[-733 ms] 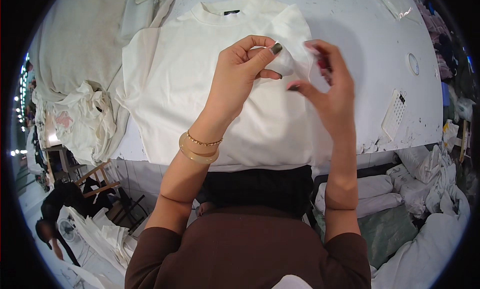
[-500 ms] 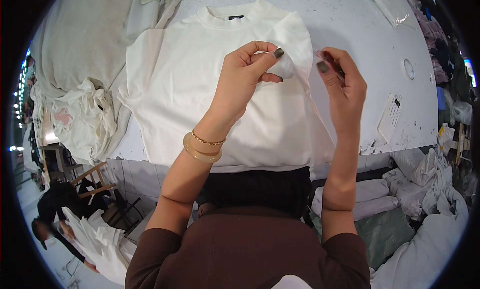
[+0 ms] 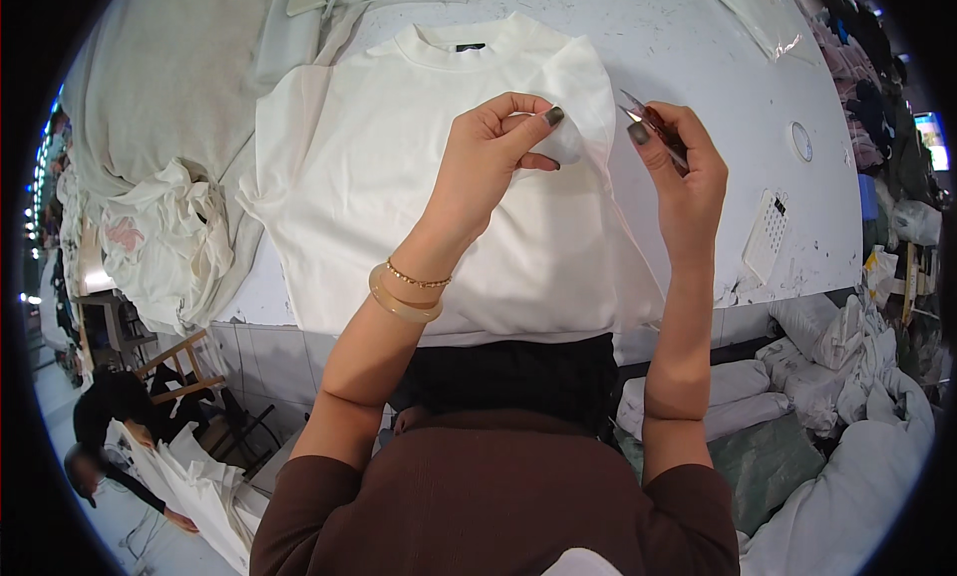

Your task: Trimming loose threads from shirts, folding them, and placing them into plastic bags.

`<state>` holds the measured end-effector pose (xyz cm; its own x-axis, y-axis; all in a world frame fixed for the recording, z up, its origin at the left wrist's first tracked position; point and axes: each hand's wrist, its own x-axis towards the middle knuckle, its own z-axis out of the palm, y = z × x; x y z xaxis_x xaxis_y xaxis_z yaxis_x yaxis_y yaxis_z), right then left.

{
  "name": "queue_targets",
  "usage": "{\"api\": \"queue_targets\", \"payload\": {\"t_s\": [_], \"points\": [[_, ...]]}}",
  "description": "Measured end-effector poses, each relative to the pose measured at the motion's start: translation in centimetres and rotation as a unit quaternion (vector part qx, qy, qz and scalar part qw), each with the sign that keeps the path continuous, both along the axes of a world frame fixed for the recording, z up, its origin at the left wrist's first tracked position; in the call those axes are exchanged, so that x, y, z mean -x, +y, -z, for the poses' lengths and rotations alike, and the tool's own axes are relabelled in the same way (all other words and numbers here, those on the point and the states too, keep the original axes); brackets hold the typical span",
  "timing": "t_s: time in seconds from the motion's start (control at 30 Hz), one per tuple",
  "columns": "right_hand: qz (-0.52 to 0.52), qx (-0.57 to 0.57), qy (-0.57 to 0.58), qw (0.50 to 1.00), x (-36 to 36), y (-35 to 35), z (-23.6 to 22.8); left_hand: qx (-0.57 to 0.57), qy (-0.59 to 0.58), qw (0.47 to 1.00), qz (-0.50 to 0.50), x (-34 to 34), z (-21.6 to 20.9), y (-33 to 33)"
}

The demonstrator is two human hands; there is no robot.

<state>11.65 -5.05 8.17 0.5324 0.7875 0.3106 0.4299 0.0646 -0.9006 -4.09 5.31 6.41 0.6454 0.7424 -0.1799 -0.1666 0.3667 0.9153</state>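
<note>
A white mock-neck top (image 3: pixel 369 207) lies spread on the table, its collar at the far side. Over its right part, my left hand (image 3: pixel 493 152) pinches a fold of the white fabric between thumb and fingers, raised above the garment. My right hand (image 3: pixel 688 177) is closed around small thread snips (image 3: pixel 632 108) with a dark reddish handle. Their two pointed blades stand apart and point toward the far left, a short way from the pinched cloth. Part of the snips is hidden inside my fingers.
A grey-white cloth pile (image 3: pixel 164 78) and a crumpled white garment (image 3: pixel 164 237) cover the table's left side. A white calculator-like pad (image 3: pixel 768 235) and a small round dial (image 3: pixel 800 142) lie at right. Wrapped bundles (image 3: pixel 738 397) sit below. A co-worker (image 3: pixel 105 417) handles white cloth lower left.
The snips have come into view in my right hand, their blades now showing beyond the fingers. My left hand keeps its pinch, nearly still. The view has shifted slightly.
</note>
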Motion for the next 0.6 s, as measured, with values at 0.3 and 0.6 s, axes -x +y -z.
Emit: {"api": "queue_targets", "payload": {"t_s": [0.3,0.6], "points": [[0.270,-0.042,0.056,0.960,-6.9,0.9,4.3,-0.209,0.001,0.961,-0.179,7.4,-2.3,4.2],[0.214,0.291,0.182,0.915,-9.3,-10.5,8.3,-0.027,0.472,0.835,-0.282,30.8,5.2,3.1]]}}
